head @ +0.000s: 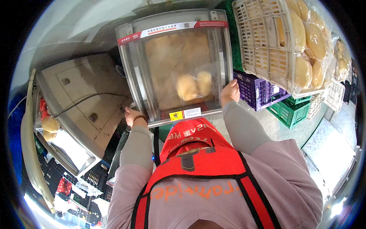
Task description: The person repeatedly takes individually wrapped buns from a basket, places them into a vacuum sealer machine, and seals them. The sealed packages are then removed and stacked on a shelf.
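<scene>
A vacuum packing machine stands before me, its clear lid point(177, 60) lying over the chamber. Through the lid, two pale, peeled potatoes point(187, 87) show in a clear plastic bag, near the front right of the chamber. My left hand point(133, 116) holds the lid's front left corner. On the right edge, close to the front, my right hand point(231, 91) grips the lid; its fingertips are partly hidden. A red and white printed strip point(171, 28) crosses the lid's far end. A yellow and white label point(185, 114) sits at its front edge.
At right, a white plastic crate point(264, 37) holds several bagged peeled potatoes point(316, 40). Below it are a purple crate point(251, 91) and green crates point(288, 111). At left stands another metal machine point(83, 86) with a cable across it and bagged potatoes point(50, 126) beside it.
</scene>
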Demonstrator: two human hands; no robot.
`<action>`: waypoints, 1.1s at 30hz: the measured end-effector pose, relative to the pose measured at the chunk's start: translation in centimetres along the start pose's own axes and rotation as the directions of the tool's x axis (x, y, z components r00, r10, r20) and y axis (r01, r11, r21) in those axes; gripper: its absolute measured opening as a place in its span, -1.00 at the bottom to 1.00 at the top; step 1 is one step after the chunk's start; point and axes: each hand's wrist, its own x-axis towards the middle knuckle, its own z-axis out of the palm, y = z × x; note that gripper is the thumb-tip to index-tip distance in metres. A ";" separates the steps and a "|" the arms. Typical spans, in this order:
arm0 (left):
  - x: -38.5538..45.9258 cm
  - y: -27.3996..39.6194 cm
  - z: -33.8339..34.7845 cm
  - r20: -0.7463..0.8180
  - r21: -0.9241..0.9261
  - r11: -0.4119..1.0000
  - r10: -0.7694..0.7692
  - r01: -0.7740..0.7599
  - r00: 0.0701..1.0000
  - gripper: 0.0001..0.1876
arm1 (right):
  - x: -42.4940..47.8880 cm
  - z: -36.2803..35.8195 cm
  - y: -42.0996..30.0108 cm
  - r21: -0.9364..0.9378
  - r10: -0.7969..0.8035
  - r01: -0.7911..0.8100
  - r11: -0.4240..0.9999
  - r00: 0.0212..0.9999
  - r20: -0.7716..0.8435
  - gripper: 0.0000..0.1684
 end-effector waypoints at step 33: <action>1.3 -0.4 1.0 0.002 -0.066 0.998 -0.023 0.023 1.000 -0.48 | -0.3 -0.8 0.0 0.042 -0.085 0.084 0.996 0.996 0.024 -0.34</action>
